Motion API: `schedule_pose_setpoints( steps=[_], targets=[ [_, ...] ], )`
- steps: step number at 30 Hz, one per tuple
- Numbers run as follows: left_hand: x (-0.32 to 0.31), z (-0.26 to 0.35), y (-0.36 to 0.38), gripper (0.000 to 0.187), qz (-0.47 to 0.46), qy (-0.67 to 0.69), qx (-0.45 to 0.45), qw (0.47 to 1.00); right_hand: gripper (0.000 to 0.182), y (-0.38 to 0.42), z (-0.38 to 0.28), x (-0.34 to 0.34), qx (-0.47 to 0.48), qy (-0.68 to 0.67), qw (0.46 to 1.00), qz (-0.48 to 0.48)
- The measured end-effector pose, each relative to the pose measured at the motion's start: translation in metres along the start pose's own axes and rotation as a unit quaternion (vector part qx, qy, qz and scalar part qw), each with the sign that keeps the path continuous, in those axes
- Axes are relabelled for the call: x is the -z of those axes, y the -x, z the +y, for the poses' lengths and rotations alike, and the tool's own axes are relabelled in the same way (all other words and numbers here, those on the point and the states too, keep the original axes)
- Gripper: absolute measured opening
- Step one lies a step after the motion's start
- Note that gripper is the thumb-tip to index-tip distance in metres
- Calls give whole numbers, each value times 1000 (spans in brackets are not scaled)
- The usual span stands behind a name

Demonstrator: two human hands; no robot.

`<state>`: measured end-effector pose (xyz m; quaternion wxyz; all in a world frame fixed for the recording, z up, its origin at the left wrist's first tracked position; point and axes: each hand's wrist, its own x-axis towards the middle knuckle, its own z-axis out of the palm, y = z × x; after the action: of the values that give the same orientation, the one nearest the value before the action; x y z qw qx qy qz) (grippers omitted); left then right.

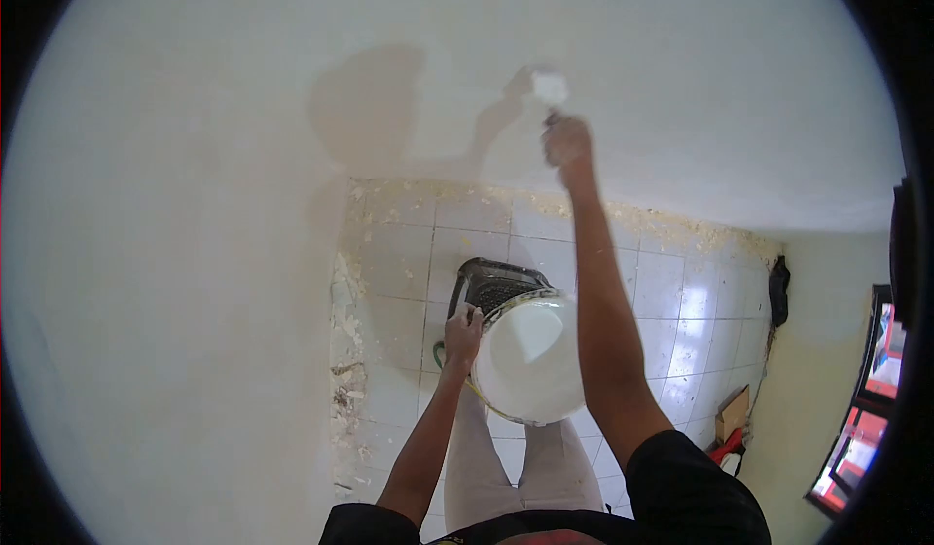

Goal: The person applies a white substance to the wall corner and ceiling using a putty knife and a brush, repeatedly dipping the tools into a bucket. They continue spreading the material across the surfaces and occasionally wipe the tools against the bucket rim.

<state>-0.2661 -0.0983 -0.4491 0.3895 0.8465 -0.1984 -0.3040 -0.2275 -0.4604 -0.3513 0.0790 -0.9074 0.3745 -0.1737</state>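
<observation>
My right hand (567,144) is raised at the wall (681,78), its fingers wrapped round the handle of a paint roller. The white roller head (550,87) lies at the wall surface, slightly blurred. Lower down, my left hand (464,334) grips the left rim of a round bucket (533,358) with white paint in it. The bucket is in front of my legs, beside a black tray (498,280) partly hidden behind it.
Below the wall is a tiled floor (397,253) with flaked paint along its edges. At the right are a dark object (779,290), a cardboard box (732,413), a red item (726,448) and a window (856,418). Shadows fall on the wall.
</observation>
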Motion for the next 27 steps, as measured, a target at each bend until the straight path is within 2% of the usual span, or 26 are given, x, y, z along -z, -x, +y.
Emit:
schedule_pose_setpoints(
  steps=[1, 2, 3, 4, 7, 9, 11, 13, 15, 17, 19, 21, 23, 25, 27],
  targets=[
    [1, 1, 0, 26, -8, 1, 6, 1000, 15, -15, -2, 19, 17, 5, 994, 105],
    [0, -3, -1, 27, -3, 7, -5, 1000, 12, -26, -15, 51, -102, -308, 940, 104],
    [0, -3, -1, 27, 4, 11, -2, 1000, 22, -22, -56, 120, -233, -593, 768, 73],
    [0, -3, 0, 27, 12, 8, -2, 1000, 30, -24, -73, 141, -232, -603, 757, 102],
    [2, -2, 1, 27, 14, -4, -1, 1000, 26, -2, -92, 167, -199, -572, 785, 131],
    [6, -1, 6, 27, 6, -17, 3, 1000, 29, 28, -90, 175, -215, -568, 788, 97],
    [14, 8, 15, 27, 9, -7, -45, 999, 29, 73, -78, 180, -220, -570, 791, 34],
    [22, 10, 24, 26, -15, -18, -53, 998, 25, 120, -73, 192, -276, -535, 798, -18],
    [24, 4, 28, 26, -41, -31, -63, 997, 21, 172, -44, 199, -302, -488, 811, -114],
    [18, -9, 30, 25, -34, -47, -94, 994, 20, 215, -20, 213, -381, -440, 782, -221],
    [19, -10, 29, 24, -59, -65, -66, 994, 24, 259, 8, 216, -391, -420, 757, -311],
    [14, -19, 24, 25, -84, -61, -86, 991, 21, 295, 28, 207, -377, -438, 731, -362],
    [16, -13, 25, 26, -102, -56, -54, 992, 20, 313, 33, 196, -383, -440, 711, -392],
    [14, -16, 25, 27, -68, -32, -76, 994, 18, 317, 25, 177, -340, -299, 762, -464],
    [19, -4, 29, 28, -73, -56, -30, 995, 22, 332, 29, 141, -286, -254, 790, -480]
  ],
)
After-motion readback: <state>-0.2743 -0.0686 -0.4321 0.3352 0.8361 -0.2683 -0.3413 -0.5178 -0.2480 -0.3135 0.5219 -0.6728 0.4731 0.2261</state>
